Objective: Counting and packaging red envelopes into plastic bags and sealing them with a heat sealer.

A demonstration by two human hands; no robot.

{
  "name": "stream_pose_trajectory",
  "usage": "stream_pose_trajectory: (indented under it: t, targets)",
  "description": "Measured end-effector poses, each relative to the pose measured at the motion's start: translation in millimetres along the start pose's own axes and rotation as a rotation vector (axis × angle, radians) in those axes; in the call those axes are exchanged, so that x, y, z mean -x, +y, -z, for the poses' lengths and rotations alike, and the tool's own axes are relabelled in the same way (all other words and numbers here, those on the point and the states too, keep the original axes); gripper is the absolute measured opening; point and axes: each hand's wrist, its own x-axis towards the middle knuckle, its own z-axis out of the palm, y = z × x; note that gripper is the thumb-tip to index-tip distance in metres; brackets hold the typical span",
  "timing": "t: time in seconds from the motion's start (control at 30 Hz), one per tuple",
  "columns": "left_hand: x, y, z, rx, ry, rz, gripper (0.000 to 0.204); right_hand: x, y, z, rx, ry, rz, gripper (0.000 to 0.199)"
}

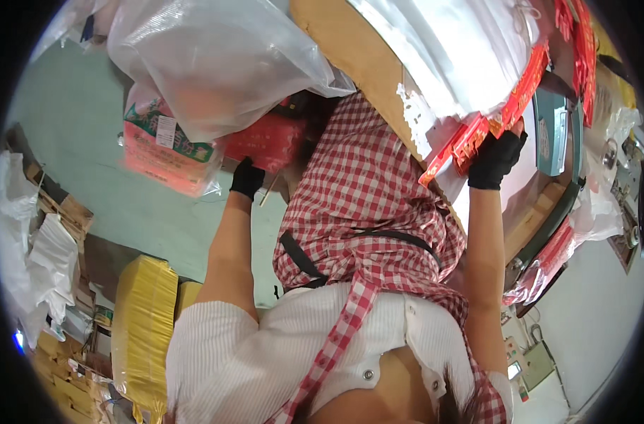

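My left hand (pixel 248 179), in a black fingerless glove, reaches down at the left against the lower edge of a red printed packet (pixel 267 143). Its fingers are hidden, so I cannot tell whether they grip the packet. A pink-red package in clear wrap (pixel 168 152) hangs or lies just left of it, under a large translucent plastic bag (pixel 216 60). On the right, my right hand (pixel 496 159), gloved the same way, is closed on red printed strips (pixel 470 141) at the edge of the table. White plastic sheeting (pixel 456 53) lies beyond these strips.
A worn wooden table edge (pixel 368 53) runs beside my checked apron. Right of my right hand stands a grey-green device (pixel 550 134). A yellow wrapped bundle (pixel 144 328) stands at the lower left, near white bags (pixel 52 258) and cartons.
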Motion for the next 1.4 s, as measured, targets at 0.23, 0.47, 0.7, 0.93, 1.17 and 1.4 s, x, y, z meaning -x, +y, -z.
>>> stream_pose_trajectory:
  t: [0.23,0.47,0.7,0.93,1.17,1.4]
  targets:
    - [34.8,207.1,54.5,0.215,0.02,0.165,0.036,1.0,-23.0,16.9,0.0,-0.087,-0.051,0.05]
    - [69.7,382.6,95.0,1.18,0.1,0.374,0.049,72.0,-59.5,48.0,0.392,-0.185,0.415,0.04]
    - [62.9,489.0,90.8,-0.19,-0.221,-0.416,0.05,101.5,-103.1,85.4,-0.271,-0.686,0.233,0.094]
    - [42.8,606.4,-62.0,-0.482,-0.758,-0.954,0.057,87.0,-137.3,212.8,-0.399,-0.699,0.112,0.079]
    - [40.0,668.8,-138.4,0.091,-0.747,-0.65,0.087,118.4,-118.7,275.7,-0.244,-0.202,0.107,0.071]
    - [37.1,741.8,-162.1,-0.383,-0.745,-1.007,0.04,72.0,-95.8,296.5,-0.151,-0.282,0.459,0.063]
